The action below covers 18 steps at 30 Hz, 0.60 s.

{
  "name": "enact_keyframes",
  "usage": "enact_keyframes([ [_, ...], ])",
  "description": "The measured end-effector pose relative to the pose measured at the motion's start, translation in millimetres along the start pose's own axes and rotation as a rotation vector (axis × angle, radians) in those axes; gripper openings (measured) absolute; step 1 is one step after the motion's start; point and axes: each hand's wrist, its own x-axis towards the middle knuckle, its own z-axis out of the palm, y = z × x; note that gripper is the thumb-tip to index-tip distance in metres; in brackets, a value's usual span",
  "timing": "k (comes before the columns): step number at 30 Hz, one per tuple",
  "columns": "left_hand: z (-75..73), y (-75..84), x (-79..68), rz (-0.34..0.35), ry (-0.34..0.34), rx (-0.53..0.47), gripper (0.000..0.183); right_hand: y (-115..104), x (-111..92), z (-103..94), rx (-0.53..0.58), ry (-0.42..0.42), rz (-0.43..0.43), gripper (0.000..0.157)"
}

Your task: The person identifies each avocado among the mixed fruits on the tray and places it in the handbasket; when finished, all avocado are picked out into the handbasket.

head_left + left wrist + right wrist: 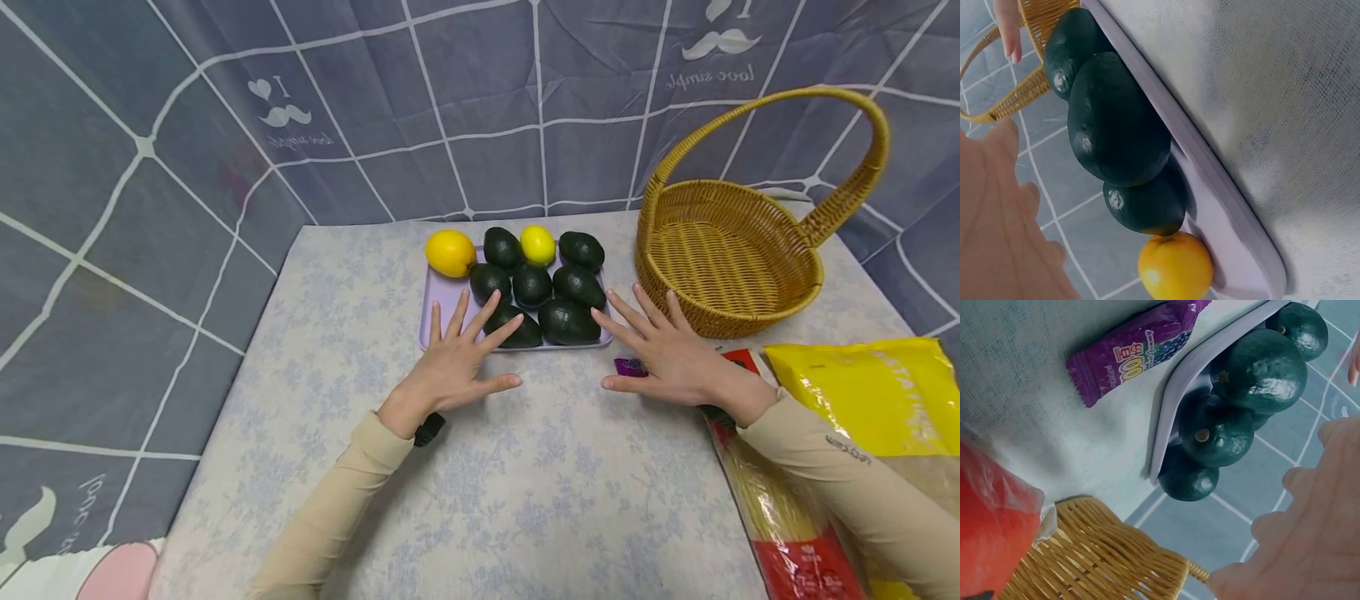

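Note:
Both hands hover with fingers spread and nothing held. My left hand (459, 364) is at the near left edge of a lilac tray (441, 300), its fingertips overlapping a front avocado (522, 331). My right hand (670, 354) is off the tray's near right corner, its index finger close to another avocado (568, 322). Several dark green avocados fill the tray. An orange-yellow fruit (450, 253) sits at the back left corner and a yellow lemon (537, 245) in the back row. Beneath the right hand lies a purple snack packet (1138, 353), partly hidden in the head view.
A wicker basket (723, 321) with a tall handle stands at the back right. Under the right forearm lie a red-ended noodle pack (780, 500) and a yellow bag (862, 392). Grey gridded cloth (480, 92) hangs behind the table. Something pink (118, 573) shows at the lower left.

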Motion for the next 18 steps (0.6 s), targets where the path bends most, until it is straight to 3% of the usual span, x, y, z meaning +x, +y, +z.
enact_keyframes([
  [5,-0.5,-2.4,-2.4,0.004,0.035,0.018,0.081,-1,0,0.4,-0.005,0.023,0.001,0.09],
  [8,-0.5,-6.7,-4.9,-0.029,0.06,0.016,0.084,-2,0,0.4,-0.004,0.036,0.002,0.091],
  [13,2.5,-19.4,-10.2,-0.195,0.136,-0.048,0.099,-2,2,0.5,0.038,0.071,0.002,0.093],
  [18,9.3,-35.8,-18.2,-0.41,0.203,-0.21,0.11,1,7,0.6,0.126,0.11,0.008,0.091],
])
